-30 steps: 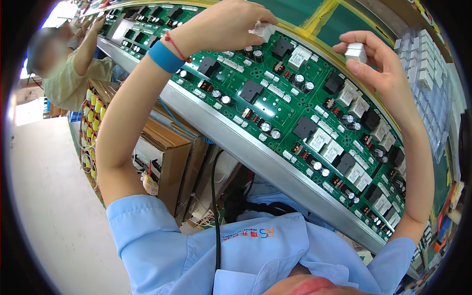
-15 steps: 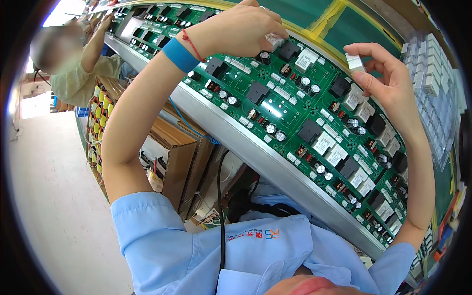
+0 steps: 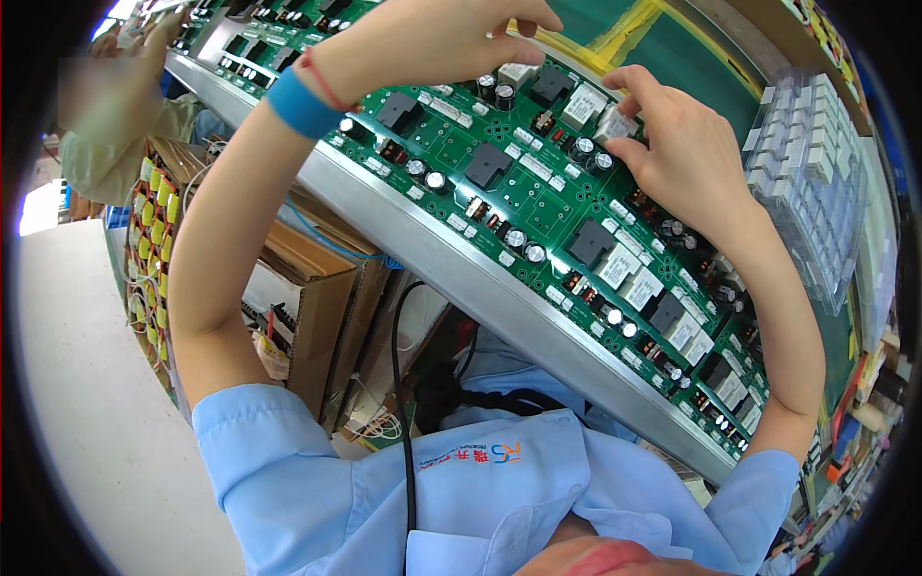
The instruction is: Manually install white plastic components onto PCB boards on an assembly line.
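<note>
Green circuit boards (image 3: 547, 206) lie in a row along a metal rail, populated with black and white block relays, capacitors and small connectors. My right hand (image 3: 687, 144) pinches a white relay (image 3: 616, 125) between thumb and fingers, down at the board beside another white relay (image 3: 583, 106). Over the far part of the boards, my left hand (image 3: 471, 34) is open, fingers apart, partly cut off by the top edge. Just below its fingertips sits a white relay (image 3: 519, 73) on the board, next to a black relay (image 3: 550, 86).
At the right stands a clear plastic tray (image 3: 802, 182) with rows of white relays. The metal rail (image 3: 461, 288) runs along the near side of the boards. Open cardboard boxes (image 3: 322, 298) stand below it at left. A co-worker (image 3: 115, 125) is at the far left.
My right hand has brought its white relay left and down to the board. My left hand has come off the relay it was touching and opened. The whole view has shifted slightly.
</note>
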The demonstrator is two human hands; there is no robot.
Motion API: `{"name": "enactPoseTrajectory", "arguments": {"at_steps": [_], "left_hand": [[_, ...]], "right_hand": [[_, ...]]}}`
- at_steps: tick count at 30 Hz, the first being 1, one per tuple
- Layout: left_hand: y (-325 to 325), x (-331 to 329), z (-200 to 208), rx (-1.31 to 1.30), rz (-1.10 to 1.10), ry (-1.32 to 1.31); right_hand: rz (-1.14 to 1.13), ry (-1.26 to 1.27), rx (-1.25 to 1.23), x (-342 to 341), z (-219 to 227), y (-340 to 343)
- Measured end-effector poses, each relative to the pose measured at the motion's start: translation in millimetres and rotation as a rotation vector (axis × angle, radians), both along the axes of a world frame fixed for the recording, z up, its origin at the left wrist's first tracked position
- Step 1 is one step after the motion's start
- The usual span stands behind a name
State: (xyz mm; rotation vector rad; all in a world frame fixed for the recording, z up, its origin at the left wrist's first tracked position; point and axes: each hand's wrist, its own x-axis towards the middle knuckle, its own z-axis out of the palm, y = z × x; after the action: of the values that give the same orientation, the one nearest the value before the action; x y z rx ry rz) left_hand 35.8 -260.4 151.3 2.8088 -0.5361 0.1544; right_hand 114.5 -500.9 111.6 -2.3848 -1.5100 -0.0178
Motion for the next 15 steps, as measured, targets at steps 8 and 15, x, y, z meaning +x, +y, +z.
{"name": "enactPoseTrajectory", "arguments": {"at_steps": [8, 15], "left_hand": [[-18, -26, 22, -0.421, -0.574, -0.437], [-71, -46, 71, -0.437, -0.384, 0.108]], "right_hand": [[0.019, -0.04, -0.043, 4, -2, 4], [-0.004, 0.043, 0.067, 6, 21, -7]]}}
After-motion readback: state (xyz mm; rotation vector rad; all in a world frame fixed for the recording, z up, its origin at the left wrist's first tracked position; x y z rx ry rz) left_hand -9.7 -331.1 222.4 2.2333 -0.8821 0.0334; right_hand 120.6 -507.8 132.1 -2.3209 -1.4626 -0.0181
